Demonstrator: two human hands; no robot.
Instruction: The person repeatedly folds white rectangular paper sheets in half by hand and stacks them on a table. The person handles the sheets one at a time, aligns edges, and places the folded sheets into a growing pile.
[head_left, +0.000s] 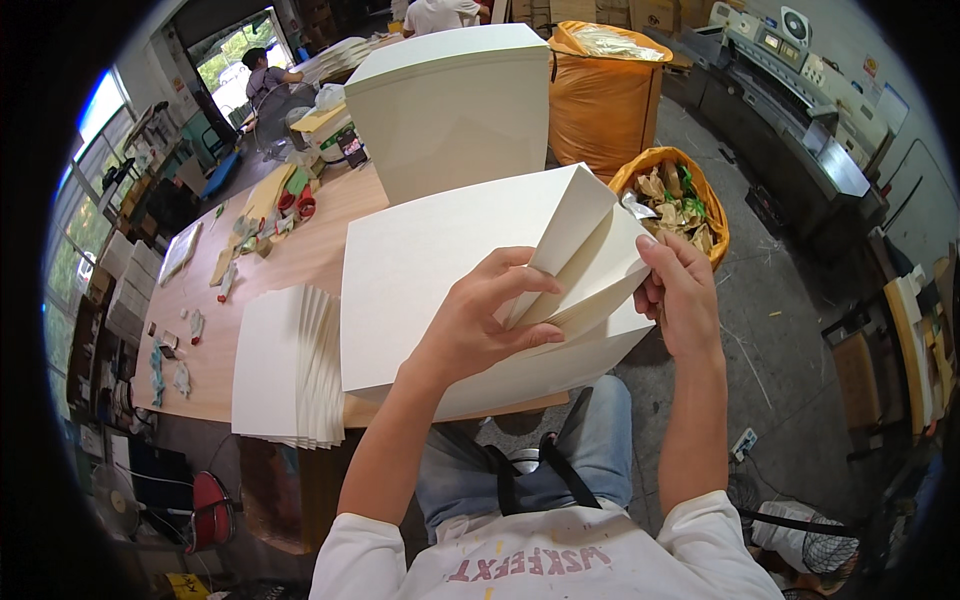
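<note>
My left hand (491, 311) grips a small batch of white paper sheets (574, 232), with its fingers and thumb around their near left end. My right hand (675, 285) pinches the right edge of the same sheets between thumb and fingers, and they bend into a trough. Beneath them lies a thick block of stacked white sheets (427, 240) at the table's edge. A lower, fanned pile of white sheets (274, 367) lies to its left. Behind the block rises a tall stack of white sheets (457, 112).
The wooden table (187, 300) bears scraps, tape rolls (304, 206) and a bucket (334, 135). An orange bag of crumpled paper (671, 199) and a taller orange sack (604, 105) stand beyond. A machine (795, 112) lines the right. Two other people work at the back.
</note>
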